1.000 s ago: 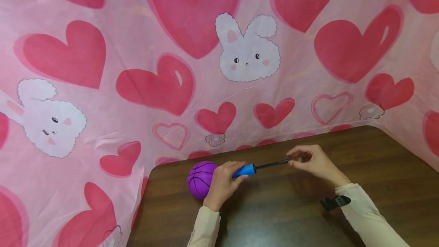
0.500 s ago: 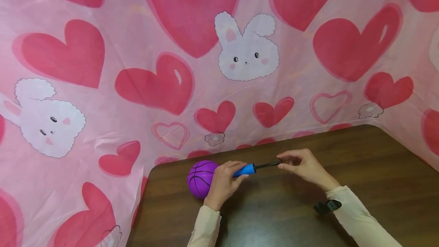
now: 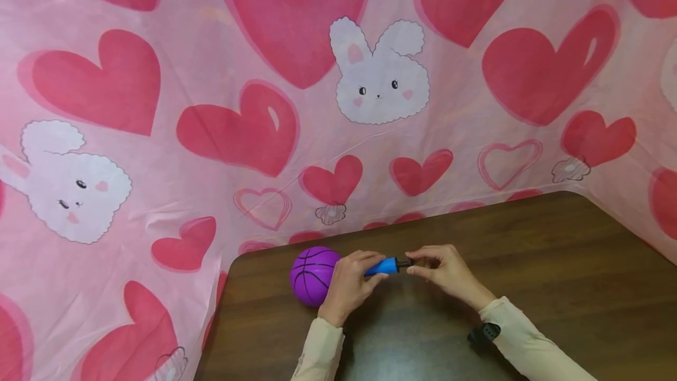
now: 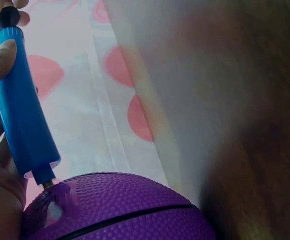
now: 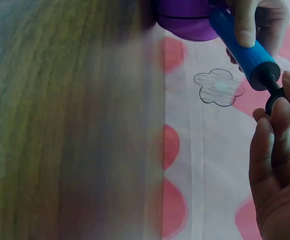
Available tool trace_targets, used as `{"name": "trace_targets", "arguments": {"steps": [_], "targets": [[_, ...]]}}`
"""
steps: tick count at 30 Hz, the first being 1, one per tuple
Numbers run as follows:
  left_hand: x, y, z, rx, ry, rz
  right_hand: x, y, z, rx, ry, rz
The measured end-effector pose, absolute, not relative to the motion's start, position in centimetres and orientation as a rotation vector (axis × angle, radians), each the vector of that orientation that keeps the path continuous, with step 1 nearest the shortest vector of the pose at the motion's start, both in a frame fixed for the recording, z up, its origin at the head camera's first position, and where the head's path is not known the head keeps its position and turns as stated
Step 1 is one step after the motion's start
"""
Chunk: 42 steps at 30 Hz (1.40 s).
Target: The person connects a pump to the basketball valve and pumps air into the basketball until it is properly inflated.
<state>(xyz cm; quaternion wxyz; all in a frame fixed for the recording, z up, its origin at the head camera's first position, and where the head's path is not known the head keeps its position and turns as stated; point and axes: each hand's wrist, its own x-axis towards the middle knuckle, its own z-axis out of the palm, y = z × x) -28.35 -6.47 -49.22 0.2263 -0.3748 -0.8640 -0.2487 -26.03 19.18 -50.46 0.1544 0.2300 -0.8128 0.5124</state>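
A purple basketball [image 3: 311, 278] with black lines sits on the table at the left. My left hand [image 3: 350, 284] grips the blue barrel of a small hand pump [image 4: 25, 100], thumb along its side. In the left wrist view the pump's nozzle end meets the ball's surface through a thin metal needle [image 4: 48, 185]. My right hand [image 3: 449, 272] pinches the black pump handle [image 5: 275, 100] between thumb and fingers. Only a short length of the black rod [image 3: 404, 263] shows between barrel and handle. The left hand covers the near side of the ball in the head view.
The dark wooden table [image 3: 555, 263] runs right and toward me. Behind it hangs a pink cloth [image 3: 455, 116] printed with red hearts and white rabbits, close to the table's far edge. A black watch-like strap [image 3: 483, 334] is on the right wrist.
My right hand has moved left toward the left hand, pushing the black rod into the blue barrel. The left hand and the ball have hardly moved.
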Motion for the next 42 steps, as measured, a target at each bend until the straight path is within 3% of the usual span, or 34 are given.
{"name": "trace_targets", "arguments": {"steps": [22, 42], "targets": [[-28.5, -6.8, -49.2, -1.017, -2.422, -0.742, -25.9, 18.6, -50.3, 0.628, -2.326, 1.449], [-28.8, -7.2, -48.9, -1.002, -2.388, -0.776, -26.3, 21.1, -49.1, 0.641, -2.313, 1.396]]}}
